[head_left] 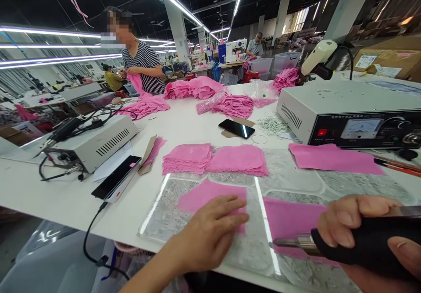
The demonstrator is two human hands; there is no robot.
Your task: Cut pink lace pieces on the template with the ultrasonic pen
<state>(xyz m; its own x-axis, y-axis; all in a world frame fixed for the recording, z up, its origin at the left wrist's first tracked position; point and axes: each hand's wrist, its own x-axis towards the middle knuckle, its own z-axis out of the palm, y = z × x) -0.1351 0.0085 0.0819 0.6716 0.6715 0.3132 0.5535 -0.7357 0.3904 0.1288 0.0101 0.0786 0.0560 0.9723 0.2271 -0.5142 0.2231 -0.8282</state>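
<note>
My left hand [213,229] lies flat, fingers stretched out, on a cut pink fabric piece [210,194], covering its lower part. My right hand [355,227] is wrapped round a thick black-handled tool with a metal tip [358,244], which points left. Its tip is over or beside the left edge of a second pink piece [292,216]; whether it touches the cloth I cannot tell. Both pieces lie on a clear-covered, grey marbled mat [250,240]. Beyond them sit two neat stacks of pink pieces, the left stack [187,159] and the right stack [238,159].
A metal control box with a dial [348,128] stands at right, another grey box [95,144] at left. Phones lie at the left [116,179] and centre [237,128]. Pink cloth heaps [197,87] lie farther back. Across the table, a person in stripes [144,67] handles pink cloth.
</note>
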